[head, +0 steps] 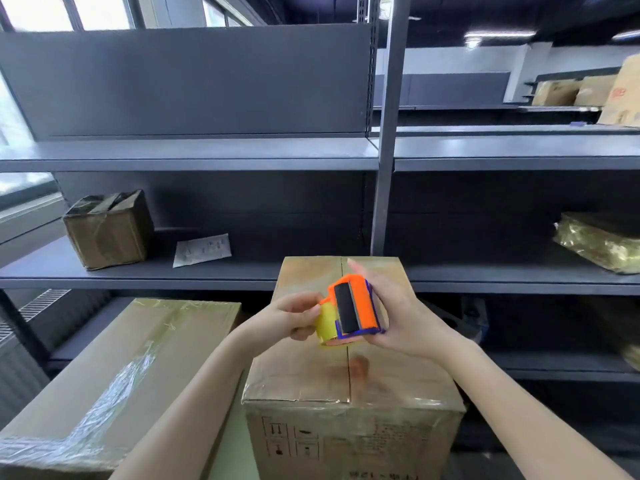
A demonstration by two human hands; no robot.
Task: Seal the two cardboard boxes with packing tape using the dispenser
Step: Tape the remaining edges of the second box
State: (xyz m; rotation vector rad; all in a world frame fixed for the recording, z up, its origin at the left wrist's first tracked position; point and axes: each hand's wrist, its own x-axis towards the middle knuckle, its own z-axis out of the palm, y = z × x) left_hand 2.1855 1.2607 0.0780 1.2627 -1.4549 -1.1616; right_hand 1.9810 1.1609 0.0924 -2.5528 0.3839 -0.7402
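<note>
An orange and blue tape dispenser (353, 306) with a yellowish tape roll (326, 323) hangs above the cardboard box (346, 382) in front of me. My right hand (394, 317) grips the dispenser from the right side, its index finger stretched out. My left hand (294, 317) pinches the tape roll at its left edge. The box's top flaps are closed, with a centre seam and clear tape at the near edge. A second, larger cardboard box (114, 368) lies to the left, with clear tape across its top.
Grey metal shelving (207, 157) fills the background. On the middle shelf stand a small taped box (107, 230), a paper sheet (202, 249) and a gold-wrapped parcel (602, 240). More boxes (588, 90) sit far right. A shelf upright (388, 133) rises behind the front box.
</note>
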